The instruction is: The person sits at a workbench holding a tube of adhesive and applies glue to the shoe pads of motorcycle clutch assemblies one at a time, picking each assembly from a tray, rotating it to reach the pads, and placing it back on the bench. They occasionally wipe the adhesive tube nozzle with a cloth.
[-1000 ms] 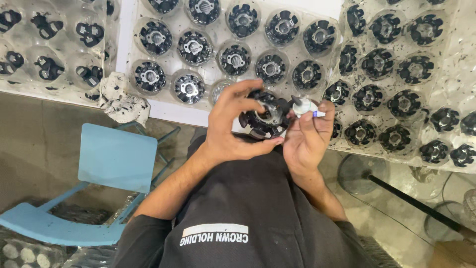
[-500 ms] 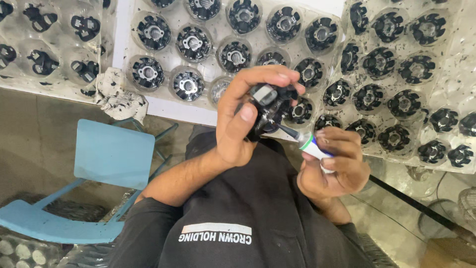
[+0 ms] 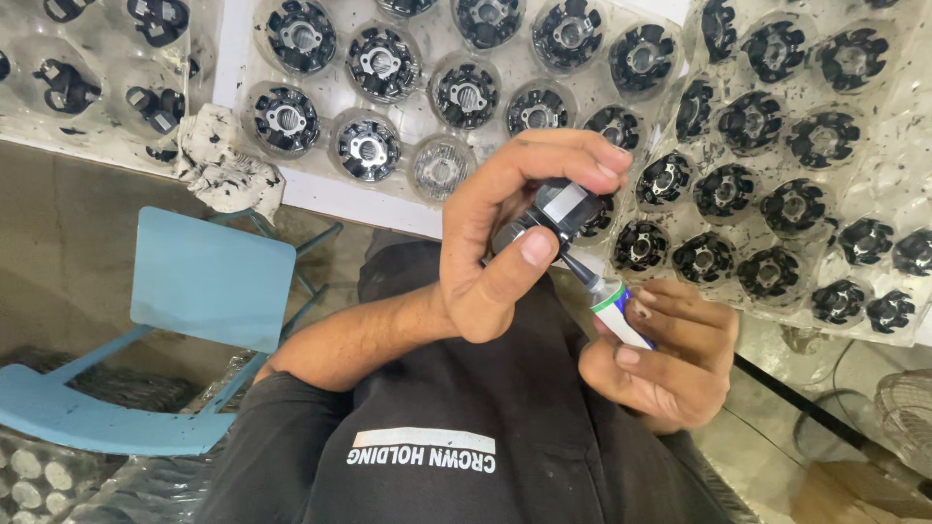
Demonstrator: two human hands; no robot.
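My left hand (image 3: pixel 485 262) grips a black round part (image 3: pixel 563 206) with a grey metal face between thumb and fingers, turned edge-on in front of my chest. My right hand (image 3: pixel 670 364), lower and to the right, holds a small white tube (image 3: pixel 619 312) with a green band and a black nozzle. The nozzle tip touches the underside of the part. My fingers hide most of the part.
Clear plastic trays (image 3: pixel 320 92) with several black round parts fill the table ahead; one cell (image 3: pixel 439 167) near my left hand is empty. A stained rag (image 3: pixel 218 165) lies at the table edge. A blue chair (image 3: pixel 209 281) stands at the left, a wire fan guard (image 3: pixel 908 408) at the right.
My right hand has dropped down and to the right with the tube. My left hand has turned the part edge-on, and the nozzle now points up at it.
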